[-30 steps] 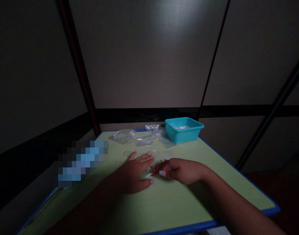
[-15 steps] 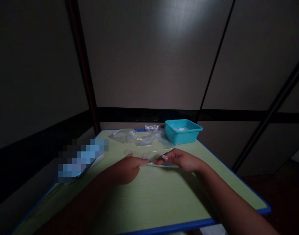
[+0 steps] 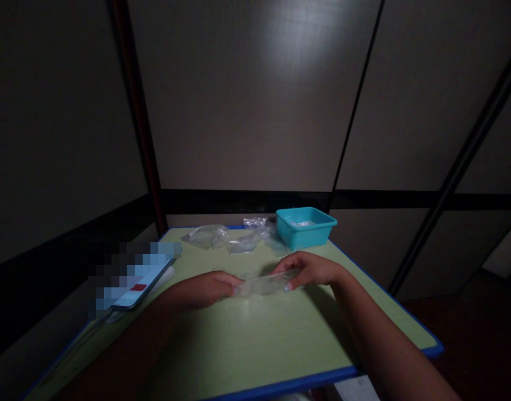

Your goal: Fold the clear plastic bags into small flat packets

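A clear plastic bag stretches between my two hands above the middle of the pale green table. My left hand pinches its left end between thumb and fingers. At the right end, my right hand grips it, thumb in front and fingers behind. The bag looks flat and see-through; whether anything is inside cannot be made out. Beyond my hands, more crumpled clear plastic bags lie along the far part of the table.
A turquoise plastic basket stands at the far right, with something pale and shiny inside. On the left lies a phone or tablet, partly pixelated, propped at a slant. Blue edging borders the table, and panelled walls rise behind it.
My hands have moved apart, and the bag between them is now spread out. My right thumb has come round to the bag's near side. The view has shifted slightly.
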{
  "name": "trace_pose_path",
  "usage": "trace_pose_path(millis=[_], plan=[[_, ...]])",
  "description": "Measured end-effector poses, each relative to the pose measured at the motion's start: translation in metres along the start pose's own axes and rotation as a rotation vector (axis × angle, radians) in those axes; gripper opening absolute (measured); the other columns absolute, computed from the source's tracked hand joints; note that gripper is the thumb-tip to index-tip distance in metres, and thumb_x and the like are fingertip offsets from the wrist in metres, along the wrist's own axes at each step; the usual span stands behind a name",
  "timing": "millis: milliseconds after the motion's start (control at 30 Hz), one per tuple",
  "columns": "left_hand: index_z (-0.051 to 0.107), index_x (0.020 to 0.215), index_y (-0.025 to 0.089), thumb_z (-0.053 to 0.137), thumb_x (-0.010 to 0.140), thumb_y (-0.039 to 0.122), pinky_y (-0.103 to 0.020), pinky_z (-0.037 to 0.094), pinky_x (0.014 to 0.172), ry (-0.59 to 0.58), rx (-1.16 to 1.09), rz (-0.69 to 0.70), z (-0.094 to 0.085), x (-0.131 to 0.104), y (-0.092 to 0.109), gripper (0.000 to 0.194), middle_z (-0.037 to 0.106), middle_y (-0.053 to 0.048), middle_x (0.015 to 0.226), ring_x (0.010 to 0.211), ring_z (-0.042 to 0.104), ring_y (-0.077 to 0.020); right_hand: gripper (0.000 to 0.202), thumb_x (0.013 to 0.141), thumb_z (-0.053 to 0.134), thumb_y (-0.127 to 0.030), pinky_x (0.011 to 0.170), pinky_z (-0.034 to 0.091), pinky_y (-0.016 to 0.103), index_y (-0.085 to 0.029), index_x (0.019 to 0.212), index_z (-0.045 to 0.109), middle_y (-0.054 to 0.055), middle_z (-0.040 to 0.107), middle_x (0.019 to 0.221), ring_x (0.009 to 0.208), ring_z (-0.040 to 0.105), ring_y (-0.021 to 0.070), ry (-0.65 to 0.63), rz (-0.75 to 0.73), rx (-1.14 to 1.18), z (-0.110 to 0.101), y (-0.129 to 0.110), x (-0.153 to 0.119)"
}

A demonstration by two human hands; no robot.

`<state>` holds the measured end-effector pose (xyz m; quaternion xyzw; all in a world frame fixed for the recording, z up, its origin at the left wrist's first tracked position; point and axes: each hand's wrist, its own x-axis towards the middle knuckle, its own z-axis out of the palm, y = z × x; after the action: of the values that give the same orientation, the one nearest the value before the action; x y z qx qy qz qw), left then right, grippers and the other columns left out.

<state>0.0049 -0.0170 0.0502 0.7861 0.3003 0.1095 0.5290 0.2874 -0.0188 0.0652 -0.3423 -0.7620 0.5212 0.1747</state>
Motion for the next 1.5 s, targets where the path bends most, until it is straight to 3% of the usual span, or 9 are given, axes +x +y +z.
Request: trace_pose_path(millis=[200,333,467,600,800,933,1267,1400,1500], plan=[[0.065,0.104,0.024,0.051,0.078,0.032,-0.026,0.037,0.091,0.158,0.038,-0.021,-0.002,0.000,0.001,0.031,0.064,0.002,0.110,0.103,0.056,-0.0187,0.034,0.065,0.068,-0.041,0.063,0.040,0.023,-0.010,0.078,0.068,0.002,0.062,0.073,0.067,0.053,0.0134,0.084,0.025,-0.241,-0.005,0.008,0.000],[0.062,0.109,0.024,0.049,0.081,0.035,-0.028,0.036,0.094,0.119,0.078,-0.014,-0.004,0.001,-0.001,0.033,0.061,0.001,0.115,0.106,0.055,-0.0188,0.034,0.068,0.064,-0.044,0.060,0.037,0.022,-0.010,0.066,0.066,0.002,0.059,0.068,0.064,0.049,0.0121,0.057,0.025,-0.324,-0.008,0.011,-0.002],[0.059,0.113,0.024,0.052,0.080,0.034,-0.028,0.035,0.095,0.100,0.129,0.002,-0.007,0.002,-0.002,0.036,0.056,-0.001,0.122,0.111,0.052,-0.0185,0.034,0.062,0.068,-0.043,0.060,0.037,0.022,-0.010,0.071,0.070,0.002,0.061,0.068,0.064,0.051,0.0132,-0.002,0.156,-0.392,-0.010,0.012,-0.005],[0.065,0.104,0.020,0.055,0.077,0.038,-0.030,0.040,0.090,0.125,0.080,-0.042,-0.005,0.005,-0.002,0.034,0.065,-0.004,0.109,0.102,0.058,-0.0199,0.037,0.061,0.067,-0.043,0.061,0.037,0.022,-0.010,0.075,0.071,0.002,0.063,0.069,0.065,0.052,0.0137,-0.038,0.211,-0.443,-0.011,0.014,-0.006],[0.063,0.105,0.017,0.056,0.076,0.039,-0.030,0.042,0.085,0.198,-0.020,-0.048,0.000,0.009,-0.005,0.037,0.067,-0.006,0.104,0.096,0.060,-0.0196,0.033,0.064,0.065,-0.039,0.061,0.037,0.022,-0.011,0.079,0.072,0.001,0.064,0.068,0.064,0.052,0.0133,0.056,0.232,-0.472,-0.012,0.010,-0.007],[0.062,0.104,0.016,0.063,0.068,0.034,-0.026,0.045,0.074,0.232,0.028,-0.027,-0.002,0.011,-0.012,0.040,0.067,-0.004,0.091,0.085,0.060,-0.0182,0.033,0.066,0.062,-0.038,0.059,0.036,0.022,-0.010,0.080,0.072,0.003,0.066,0.067,0.061,0.052,0.0132,0.124,0.192,-0.453,-0.014,0.007,-0.008],[0.060,0.066,0.014,0.060,0.064,0.033,-0.023,0.036,0.056,0.397,0.139,-0.144,-0.016,0.011,-0.020,0.019,0.060,0.001,0.059,0.060,0.055,-0.0144,0.031,0.066,0.061,-0.035,0.056,0.037,0.022,-0.009,0.079,0.073,0.007,0.068,0.069,0.059,0.054,0.0139,0.200,0.254,-0.443,-0.022,0.027,-0.003],[0.054,0.069,0.015,0.057,0.069,0.037,-0.024,0.040,0.063,0.421,-0.064,-0.077,-0.014,0.014,-0.022,0.022,0.066,-0.002,0.072,0.067,0.058,-0.0148,0.029,0.069,0.056,-0.034,0.054,0.037,0.021,-0.011,0.078,0.072,0.006,0.066,0.065,0.056,0.052,0.0121,0.250,0.264,-0.439,-0.022,0.032,-0.001],[0.050,0.072,0.016,0.055,0.071,0.042,-0.025,0.041,0.059,0.442,-0.158,-0.089,-0.013,0.018,-0.028,0.027,0.068,-0.004,0.078,0.062,0.059,-0.0138,0.029,0.071,0.053,-0.035,0.051,0.035,0.021,-0.012,0.074,0.071,0.004,0.064,0.061,0.052,0.049,0.0111,0.274,0.308,-0.489,-0.021,0.033,0.000]])
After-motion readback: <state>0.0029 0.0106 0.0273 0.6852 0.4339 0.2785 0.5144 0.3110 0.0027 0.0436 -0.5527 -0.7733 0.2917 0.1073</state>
